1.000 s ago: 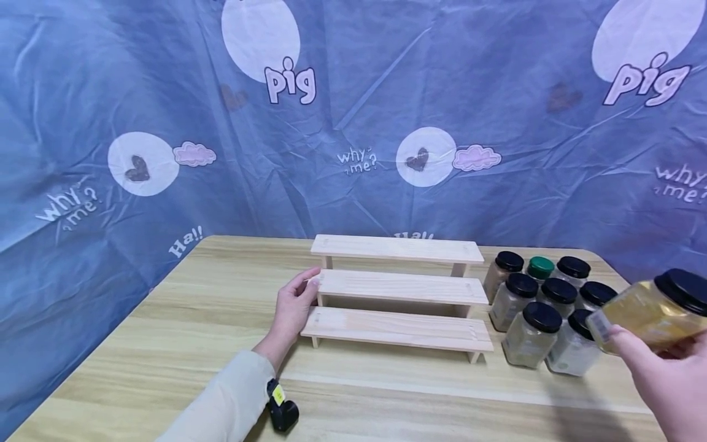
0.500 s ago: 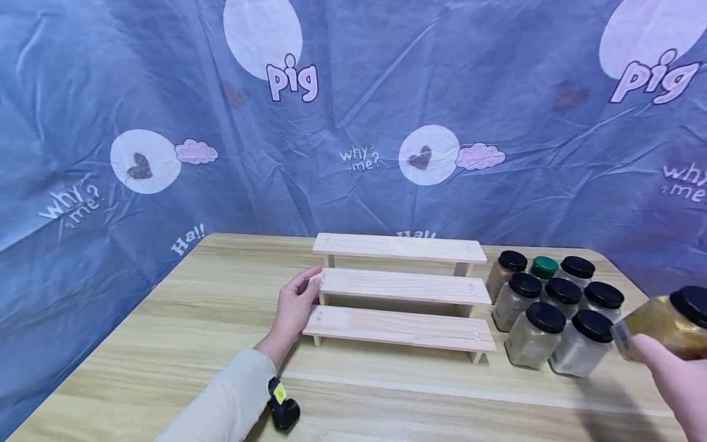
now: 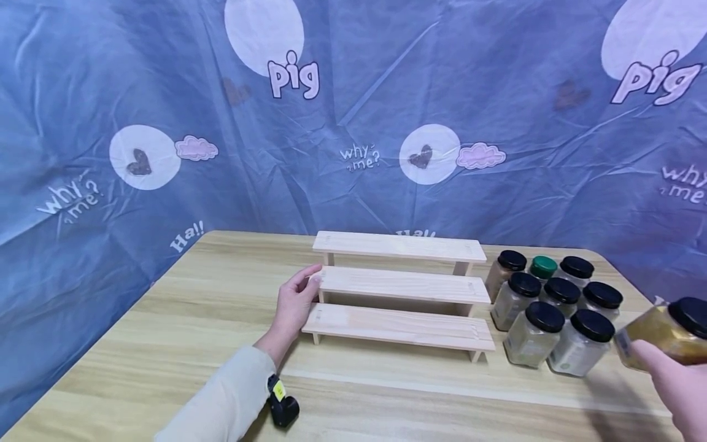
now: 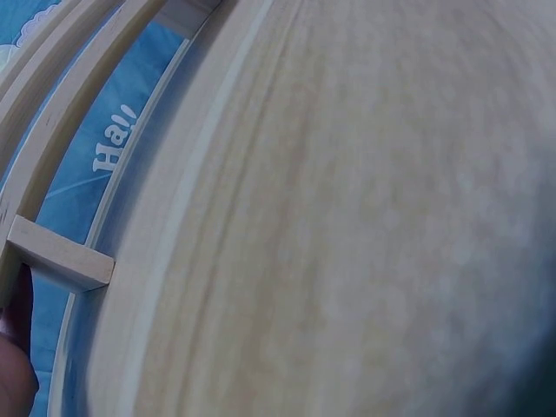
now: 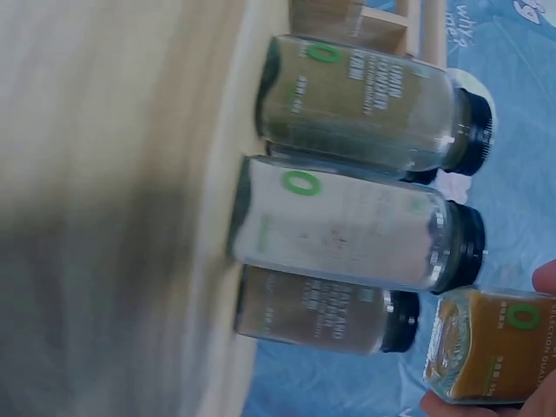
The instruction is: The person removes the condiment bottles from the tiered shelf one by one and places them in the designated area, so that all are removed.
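Note:
A three-tier wooden display rack (image 3: 397, 285) stands on the table. My left hand (image 3: 294, 304) holds the left end of its middle tier, thumb in front and fingers behind. At the right edge of the head view, my right hand (image 3: 676, 383) grips a spice jar (image 3: 654, 334) of golden-brown powder with a black lid. The jar is tilted, lid toward the right. In the right wrist view the jar's base (image 5: 449, 347) shows raised off the table, beside the standing jars; its lid is outside that view.
Several spice jars stand grouped right of the rack, among them a white-powder jar (image 3: 581, 344), an olive-powder jar (image 3: 534, 337) and one with a green lid (image 3: 543, 267). A blue printed cloth (image 3: 353, 110) hangs behind the table (image 3: 166, 344).
My right hand has carried the golden-brown jar rightward and down, beside the standing jars. My left hand stays at the rack's middle tier.

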A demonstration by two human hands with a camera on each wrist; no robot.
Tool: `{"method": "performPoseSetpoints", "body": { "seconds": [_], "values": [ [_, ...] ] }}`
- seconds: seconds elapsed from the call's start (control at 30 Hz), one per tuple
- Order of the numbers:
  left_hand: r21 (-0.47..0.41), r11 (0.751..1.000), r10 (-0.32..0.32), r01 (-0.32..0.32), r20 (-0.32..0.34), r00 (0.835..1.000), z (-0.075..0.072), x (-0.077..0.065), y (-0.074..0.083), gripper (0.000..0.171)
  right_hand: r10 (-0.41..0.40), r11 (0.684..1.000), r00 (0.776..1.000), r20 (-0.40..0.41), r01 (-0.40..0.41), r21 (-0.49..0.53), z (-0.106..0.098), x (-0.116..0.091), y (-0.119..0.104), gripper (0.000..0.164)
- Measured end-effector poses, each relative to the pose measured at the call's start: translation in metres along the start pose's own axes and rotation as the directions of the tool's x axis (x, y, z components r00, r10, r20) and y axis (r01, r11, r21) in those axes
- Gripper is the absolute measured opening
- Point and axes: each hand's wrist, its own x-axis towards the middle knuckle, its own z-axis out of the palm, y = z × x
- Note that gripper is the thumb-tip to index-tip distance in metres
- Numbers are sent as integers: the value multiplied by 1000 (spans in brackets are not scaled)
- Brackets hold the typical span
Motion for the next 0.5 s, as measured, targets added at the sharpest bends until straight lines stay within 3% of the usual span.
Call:
{"method": "performPoseSetpoints", "body": {
  "seconds": [0.17, 0.3, 0.5],
  "values": [
    [-10, 1000, 8, -8, 6, 1000, 1, 1, 2, 30, 81, 997, 996, 30, -81, -10, 2, -13, -3, 71],
    [-17, 1000, 11, -11, -1, 1000, 1, 1, 2, 29, 88, 996, 990, 107, -87, -14, 3, -19, -12, 73],
    [-26, 1000, 13, -13, 0, 1000, 2, 2, 2, 29, 98, 995, 979, 180, -92, -45, 3, -29, -35, 58]
  ]
}}
